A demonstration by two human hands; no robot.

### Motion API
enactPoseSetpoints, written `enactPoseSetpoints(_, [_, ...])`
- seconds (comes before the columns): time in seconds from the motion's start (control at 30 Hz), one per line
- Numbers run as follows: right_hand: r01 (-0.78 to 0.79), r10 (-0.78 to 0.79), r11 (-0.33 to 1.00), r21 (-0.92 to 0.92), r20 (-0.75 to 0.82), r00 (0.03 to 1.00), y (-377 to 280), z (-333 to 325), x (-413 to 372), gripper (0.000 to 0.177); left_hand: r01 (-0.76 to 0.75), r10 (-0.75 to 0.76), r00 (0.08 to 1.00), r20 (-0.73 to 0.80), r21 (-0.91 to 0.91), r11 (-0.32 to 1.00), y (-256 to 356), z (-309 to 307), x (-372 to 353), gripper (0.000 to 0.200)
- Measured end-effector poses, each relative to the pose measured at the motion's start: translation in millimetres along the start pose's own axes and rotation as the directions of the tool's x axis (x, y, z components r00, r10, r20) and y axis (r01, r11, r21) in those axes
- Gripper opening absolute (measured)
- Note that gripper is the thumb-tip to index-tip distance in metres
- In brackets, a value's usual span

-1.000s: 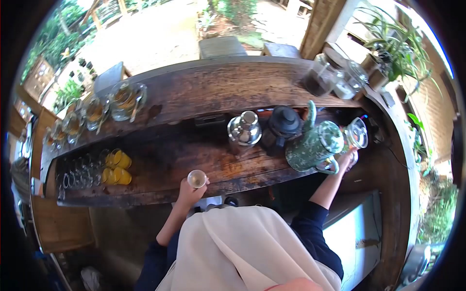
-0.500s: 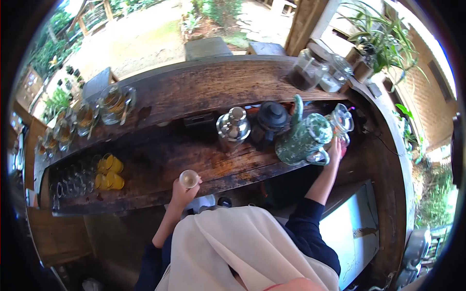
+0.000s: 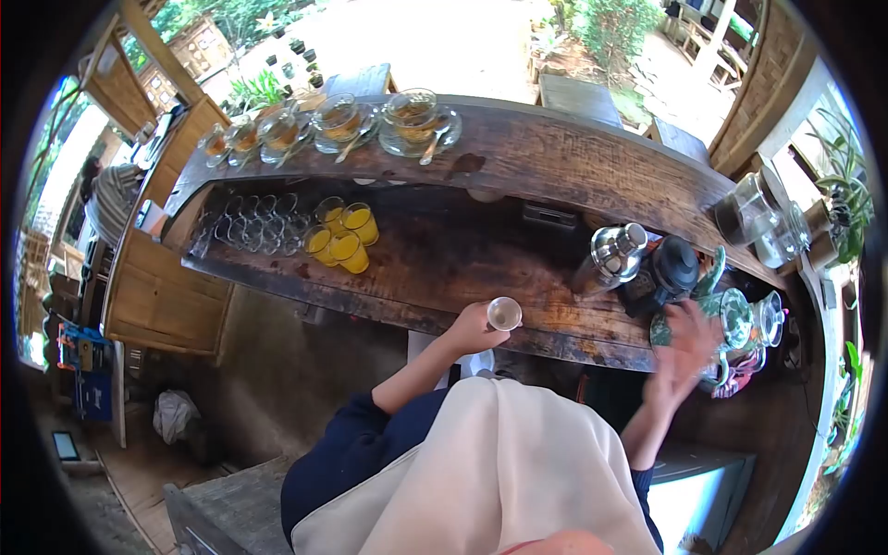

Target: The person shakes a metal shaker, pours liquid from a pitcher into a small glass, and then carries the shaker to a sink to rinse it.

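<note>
My left hand [image 3: 474, 333] is closed around a small cup [image 3: 504, 314] at the counter's near edge, its round mouth facing up at me. My right hand [image 3: 686, 347], slightly blurred, is raised in front of a green speckled enamel pot [image 3: 735, 317] and covers part of it. Its fingers look spread, with nothing visible in them. Beyond the pot stands a glass jug [image 3: 768, 319], with a red patterned item [image 3: 737, 377] low beside it. A black lidded pot or press [image 3: 673, 265] and a steel cocktail shaker [image 3: 617, 254] stand to the left of that hand.
Several glasses of yellow drink [image 3: 347, 250] sit on the lower counter [image 3: 444, 259], next to clear glass mugs [image 3: 254, 227]. Along the upper ledge [image 3: 546, 153] are cups of tea on saucers [image 3: 412, 120] with spoons, and glass jars [image 3: 745, 208]. Another person [image 3: 113, 199] is at far left.
My right hand has left the glass jug's side and moved left, in front of the green pot. The view has turned left. My left hand still holds the small cup.
</note>
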State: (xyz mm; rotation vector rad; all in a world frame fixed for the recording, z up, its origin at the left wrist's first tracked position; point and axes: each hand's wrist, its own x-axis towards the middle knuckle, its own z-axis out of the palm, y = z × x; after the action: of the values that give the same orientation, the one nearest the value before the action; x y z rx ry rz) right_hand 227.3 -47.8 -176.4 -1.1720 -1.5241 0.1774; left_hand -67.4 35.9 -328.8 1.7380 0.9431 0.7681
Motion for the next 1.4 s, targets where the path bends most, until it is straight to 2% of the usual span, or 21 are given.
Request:
enactPoseSetpoints(0.03, [-0.075, 0.048, 0.975, 0.211, 0.132, 0.99, -7.9, 31.5, -1.7, 0.075, 0.001, -0.001, 1.0, -0.011, 0.006, 1.0, 0.6, -0.7, -0.2, 0.024])
enactPoseSetpoints(0.07, [-0.133, 0.066, 0.963, 0.237, 0.269, 0.961, -11.4, 55.4, -4.0, 0.079, -0.019, 0.019, 1.0, -0.001, 0.001, 1.0, 1.1, -1.5, -0.6, 0.025])
enactPoseSetpoints(0.17, [-0.257, 0.122, 0.951, 0.174, 0.552, 0.825, 1.4, 105.7, -12.8, 0.088, -0.04, 0.041, 0.999, -0.013, 0.016, 0.999, -3.0, -1.5, -2.1, 0.026])
enactPoseSetpoints(0.23, [-0.265, 0.102, 0.946, 0.184, 0.611, 0.785, 9.2, 127.0, -17.5, 0.087, -0.113, 0.113, 0.993, -0.022, -0.017, 0.993, -0.9, -3.3, -2.4, 0.028])
enactPoseSetpoints(0.27, [-0.285, 0.097, 0.941, 0.182, 0.661, 0.744, 12.2, 135.6, -19.7, 0.087, -0.134, 0.134, 0.991, -0.014, 0.047, 0.99, 2.9, -5.5, -2.6, 0.03])
enactPoseSetpoints(0.3, [-0.283, 0.088, 0.94, 0.189, 0.668, 0.739, 14.9, 143.0, -23.4, 0.087, -0.128, 0.129, 0.991, -0.026, 0.051, 0.99, -0.6, -4.8, -3.4, 0.03])
enactPoseSetpoints(0.37, [-0.411, 0.145, 0.88, 0.239, 0.688, 0.711, 18.6, 153.8, -29.1, 0.081, -0.204, 0.203, 0.978, -0.047, -0.016, 0.979, -9.9, -2.2, -2.7, 0.035])
enactPoseSetpoints(0.53, [-0.32, 0.137, 0.935, 0.156, 0.673, 0.727, 11.5, 155.8, -30.4, 0.066, -0.22, 0.219, 0.974, -0.06, -0.022, 0.975, -6.8, -2.3, -1.6, 0.038])
enactPoseSetpoints(0.63, [-0.287, 0.118, 0.945, 0.154, 0.659, 0.743, 12.2, 160.0, -35.1, 0.059, -0.125, 0.123, 0.991, -0.055, -0.032, 0.992, 1.9, -4.3, -4.2, 0.035])
enactPoseSetpoints(0.73, [-0.313, 0.137, 0.935, 0.166, 0.644, 0.752, 20.7, 164.3, -42.9, 0.052, -0.097, 0.098, 0.995, -0.024, 0.038, 0.995, 6.0, -6.0, -6.6, 0.042])
enactPoseSetpoints(0.8, [-0.323, 0.149, 0.933, 0.161, 0.645, 0.75, 23.1, 165.1, -43.5, 0.049, -0.142, 0.161, 0.982, -0.096, 0.18, 0.973, 12.0, -7.2, -14.2, 0.046])
enactPoseSetpoints(0.93, [-0.377, 0.186, 0.908, 0.181, 0.632, 0.752, 25.5, 168.6, -48.1, 0.043, -0.15, 0.189, 0.966, -0.178, 0.214, 0.965, 26.7, -21.1, -35.5, 0.046])
enactPoseSetpoints(1.0, [-0.398, 0.187, 0.894, 0.206, 0.634, 0.75, 30.9, 171.2, -51.1, 0.043, -0.198, 0.355, 0.873, -0.333, 0.423, 0.884, 29.9, -39.4, -51.0, 0.037])
enactPoseSetpoints(1.07, [-0.33, 0.142, 0.923, 0.2, 0.619, 0.773, 35.8, 172.7, -54.3, 0.042, -0.079, 0.374, 0.778, -0.505, 0.512, 0.855, 32.1, -70.7, -74.3, 0.027])
enactPoseSetpoints(1.1, [-0.333, 0.143, 0.921, 0.2, 0.621, 0.77, 37.7, 173.6, -56.3, 0.042, -0.055, 0.47, 0.657, -0.589, 0.585, 0.809, 34.1, -91.4, -81.6, 0.02])
enactPoseSetpoints(1.13, [-0.359, 0.152, 0.907, 0.219, 0.626, 0.765, 39.4, 174.8, -57.8, 0.041, 0.073, 0.492, 0.527, -0.692, 0.614, 0.786, 29.1, -111.0, -90.4, 0.021])
enactPoseSetpoints(1.17, [-0.383, 0.157, 0.892, 0.239, 0.631, 0.76, 40.7, 176.4, -58.2, 0.04, 0.124, 0.495, 0.394, -0.774, 0.578, 0.806, 23.6, -134.2, -98.0, 0.022])
enactPoseSetpoints(1.27, [-0.382, 0.152, 0.894, 0.233, 0.644, 0.75, 42.7, 180.4, -57.9, 0.038, 0.446, 0.391, 0.124, -0.912, 0.403, 0.799, 1.4, -202.2, -122.6, 0.032])
enactPoseSetpoints(1.33, [-0.329, 0.125, 0.924, 0.196, 0.656, 0.744, 38.7, 180.8, -52.4, 0.037, 0.678, 0.264, 0.054, -0.963, 0.229, 0.699, -28.8, -240.4, -136.0, 0.048])
enactPoseSetpoints(1.37, [-0.278, 0.106, 0.948, 0.158, 0.664, 0.74, 37.1, 181.5, -50.1, 0.036, 0.679, 0.263, 0.046, -0.964, 0.223, 0.699, -37.7, -251.1, -133.8, 0.048])
enactPoseSetpoints(1.4, [-0.273, 0.1, 0.949, 0.159, 0.668, 0.737, 38.3, 184.0, -49.7, 0.036, 0.75, 0.072, -0.079, -0.994, -0.012, 0.661, -45.2, -260.8, -130.7, 0.058])
